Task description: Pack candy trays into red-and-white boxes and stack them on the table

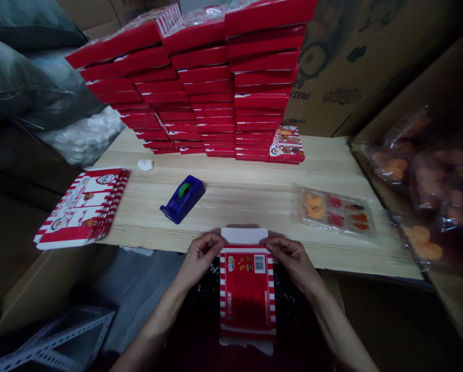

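Observation:
A red and white striped cardboard box [247, 294] lies between my hands at the table's near edge, its back with the barcode facing up. Its white end flap stands out at the far end, and another flap shows at the near end. My left hand [203, 254] pinches the far left corner. On the far right corner, my right hand [288, 256] has its thumb and fingers closed. Beyond the box sits a blue tape dispenser [183, 200] with a green core. To the right lies a clear plastic pack [334, 212] of orange, red and brown pieces.
Stacked red boxes [212, 98] form a tall wall at the back of the wooden table [239, 191]. Flat striped cartons [85, 206] are piled at the left. A crumpled white scrap [145, 165] lies nearby. At the right, a cardboard carton holds more bagged pieces [421, 181].

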Motion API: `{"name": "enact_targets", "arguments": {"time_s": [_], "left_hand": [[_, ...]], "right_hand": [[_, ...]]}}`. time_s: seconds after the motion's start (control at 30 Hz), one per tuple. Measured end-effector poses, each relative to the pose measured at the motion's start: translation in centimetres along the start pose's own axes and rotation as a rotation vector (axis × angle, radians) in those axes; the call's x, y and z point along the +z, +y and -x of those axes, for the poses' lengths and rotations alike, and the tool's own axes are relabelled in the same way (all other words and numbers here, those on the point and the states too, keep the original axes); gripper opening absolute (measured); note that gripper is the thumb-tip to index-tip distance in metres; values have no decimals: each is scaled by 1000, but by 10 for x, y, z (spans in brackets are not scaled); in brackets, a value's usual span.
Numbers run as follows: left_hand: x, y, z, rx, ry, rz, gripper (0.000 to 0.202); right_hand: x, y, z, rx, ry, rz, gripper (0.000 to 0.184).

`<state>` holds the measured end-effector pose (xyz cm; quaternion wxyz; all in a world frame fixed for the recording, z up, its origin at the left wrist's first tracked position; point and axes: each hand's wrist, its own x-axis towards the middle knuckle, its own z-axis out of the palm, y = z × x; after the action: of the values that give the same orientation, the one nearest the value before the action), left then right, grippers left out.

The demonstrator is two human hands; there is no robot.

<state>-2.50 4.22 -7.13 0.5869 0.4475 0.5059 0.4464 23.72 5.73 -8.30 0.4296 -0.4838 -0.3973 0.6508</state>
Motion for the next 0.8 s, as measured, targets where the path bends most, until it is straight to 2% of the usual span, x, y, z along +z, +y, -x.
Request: {"name": "enact_targets", "arguments": {"time_s": [0.23, 0.3, 0.33, 0.4, 0.47, 0.5, 0.57, 0.63, 0.7, 0.8], "left_hand": [[24, -8, -13, 13, 167, 142, 26], [29, -6, -15, -14, 172, 241, 40], [30, -5, -16, -41, 154, 299, 51], [30, -2, -15, -115, 93, 407, 58], [29, -1, -14, -185, 25, 486, 49], [29, -1, -14, -217, 0, 524, 44], [30, 0, -14, -265, -20, 592, 35], [31, 1, -14, -288, -37, 626, 32], [31, 3, -13, -277, -73, 601, 33], [28, 11, -10, -178, -131, 479, 34]], "right_hand": [[5, 11, -7, -41, 144, -136, 20], [5, 9, -5, -39, 164, -168, 18], [5, 8, -4, -29, 159, -185, 20], [3, 4, -2, 30, 97, -240, 40], [0, 0, -1, 122, -16, -314, 60], [-2, -1, -1, 169, -75, -352, 62], [-3, -4, -3, 230, -152, -407, 54], [-4, -7, -4, 263, -165, -434, 44], [-3, -9, -4, 274, -126, -429, 38], [0, -12, 0, 238, -54, -378, 28]]}}
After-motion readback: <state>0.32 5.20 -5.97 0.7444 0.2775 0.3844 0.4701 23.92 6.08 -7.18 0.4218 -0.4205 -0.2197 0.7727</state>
